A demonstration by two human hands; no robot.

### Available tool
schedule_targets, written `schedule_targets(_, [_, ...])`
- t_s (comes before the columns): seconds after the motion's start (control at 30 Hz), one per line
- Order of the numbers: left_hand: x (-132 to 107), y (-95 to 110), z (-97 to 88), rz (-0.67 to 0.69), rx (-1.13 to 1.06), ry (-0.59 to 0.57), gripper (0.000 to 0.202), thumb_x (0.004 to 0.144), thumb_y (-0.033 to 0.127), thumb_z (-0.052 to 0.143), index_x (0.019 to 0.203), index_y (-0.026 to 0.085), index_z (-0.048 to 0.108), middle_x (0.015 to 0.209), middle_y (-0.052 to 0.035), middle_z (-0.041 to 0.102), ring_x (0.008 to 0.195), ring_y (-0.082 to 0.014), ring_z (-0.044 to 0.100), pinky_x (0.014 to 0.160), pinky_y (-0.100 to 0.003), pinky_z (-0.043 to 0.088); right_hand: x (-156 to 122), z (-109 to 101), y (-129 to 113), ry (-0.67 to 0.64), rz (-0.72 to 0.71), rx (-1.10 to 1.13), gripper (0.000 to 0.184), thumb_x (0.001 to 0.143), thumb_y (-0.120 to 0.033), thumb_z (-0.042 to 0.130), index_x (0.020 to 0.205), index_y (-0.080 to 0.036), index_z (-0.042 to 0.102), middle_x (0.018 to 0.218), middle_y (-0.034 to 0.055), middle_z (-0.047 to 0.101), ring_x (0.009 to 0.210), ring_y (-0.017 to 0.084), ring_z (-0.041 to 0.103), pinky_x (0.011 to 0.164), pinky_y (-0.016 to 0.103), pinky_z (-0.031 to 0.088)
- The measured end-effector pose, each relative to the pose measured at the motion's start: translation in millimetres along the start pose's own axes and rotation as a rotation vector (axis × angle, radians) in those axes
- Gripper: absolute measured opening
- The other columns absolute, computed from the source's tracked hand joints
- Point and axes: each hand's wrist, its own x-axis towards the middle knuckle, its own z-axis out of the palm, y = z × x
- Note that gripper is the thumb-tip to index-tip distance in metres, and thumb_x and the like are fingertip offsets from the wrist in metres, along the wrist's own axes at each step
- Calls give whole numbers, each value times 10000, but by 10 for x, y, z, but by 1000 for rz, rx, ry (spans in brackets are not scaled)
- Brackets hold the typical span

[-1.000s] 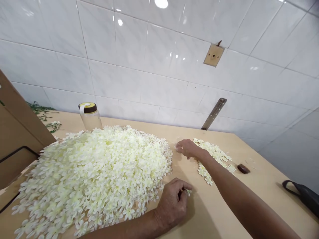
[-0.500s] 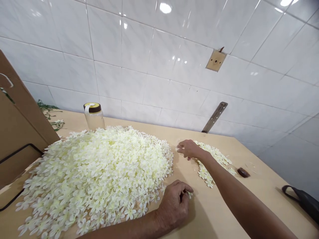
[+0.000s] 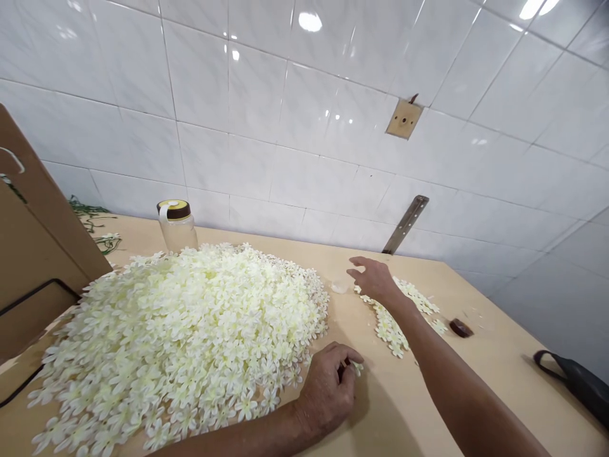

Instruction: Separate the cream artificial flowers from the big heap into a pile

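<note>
— Where do we have our left hand [image 3: 328,388]?

— Low in the frame, just right of centre. It rests on the desk [image 3: 499,346] at the near right edge of the big heap [image 3: 181,330] of cream-white flowers. It is curled closed, with thumb and fingertips pinching a single flower [image 3: 356,367] that shows just past the knuckles.

— And our right hand [image 3: 375,279]?

— Farther back, right of centre, at the end of an arm that comes in from the lower right corner. The fingers are spread and loose and grip nothing. The palm faces down over the top end of the small pile [image 3: 399,317] of the same flowers. We cannot tell whether it touches them.

— How do the two lots of flowers lie?

— The big heap fills the left and middle of the desk. The small pile is a thin strip to its right, apart from it, with bare wood between them.

— What else do we see around them?

— A clear jar [image 3: 177,223] with a brown lid stands behind the heap, close to the tiled wall [image 3: 266,127]. A cardboard box [image 3: 33,254] leans in at the left edge, with green stems [image 3: 90,216] behind it. A small dark lump [image 3: 460,327] lies right of the small pile, and a black strap [image 3: 571,377] sits at the far right edge. A metal strip [image 3: 405,223] slants up the wall behind the right hand.
</note>
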Motion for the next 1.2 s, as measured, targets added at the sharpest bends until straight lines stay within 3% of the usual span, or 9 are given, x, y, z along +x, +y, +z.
schedule_targets(0.07, [26,4,-3,-87,-92,13,248,823,128,515,1009,164,674,777,-25,627,538,-104,584,491,-208,451,-135,-85,41,72,31,59,340,879,-402,572,1093,-174,707,902,88,748,490,131,597,502,264,461])
schedule_targets(0.13, [78,25,-19,-176,-196,50,220,840,186,524,1033,169,629,784,-8,603,501,-92,578,433,-191,437,-328,-144,90,100,55,126,409,908,-498,515,1033,-160,710,776,73,721,430,115,520,430,256,414])
schedule_targets(0.27, [233,77,-88,-237,-316,174,243,817,243,556,1048,168,546,838,-1,587,473,-77,563,373,-182,446,-770,-69,209,-101,174,590,432,774,-596,690,777,-164,680,558,-7,577,385,83,399,369,238,338])
schedule_targets(0.37, [322,81,-140,-216,-321,228,253,791,260,587,1016,165,521,795,9,590,464,-88,569,367,-197,465,-1007,87,272,-245,230,806,448,740,-603,733,703,-164,653,646,5,574,450,75,395,368,215,321])
schedule_targets(0.47, [353,62,-169,-210,-329,247,257,776,272,618,989,162,525,759,10,605,466,-95,576,374,-201,473,-1123,199,273,-322,238,929,468,723,-564,778,958,-167,699,842,44,625,563,97,466,396,198,365])
schedule_targets(0.57, [350,40,-179,-207,-328,246,252,772,284,646,963,159,540,702,17,606,467,-101,577,388,-203,479,-1175,255,240,-441,238,930,542,755,-565,758,1120,-175,668,816,27,615,553,93,477,406,191,372])
schedule_targets(0.7, [349,30,-189,-219,-299,201,233,777,310,663,919,146,577,598,22,601,463,-115,572,429,-227,506,-1206,307,234,-568,257,895,467,796,-597,700,968,-164,688,617,-45,500,460,63,387,397,183,314])
schedule_targets(0.87, [363,80,-205,-240,-293,184,218,779,292,648,918,128,617,559,20,603,456,-113,562,455,-229,506,-1202,333,302,-576,296,984,414,733,-550,778,807,-164,649,572,-67,466,450,51,341,390,176,270])
schedule_targets(1.2, [357,90,-205,-251,-276,178,205,790,318,655,882,135,641,540,19,601,455,-112,567,456,-219,498,-1227,325,293,-626,282,940,426,796,-580,711,865,-164,659,574,-51,522,428,55,382,386,177,294])
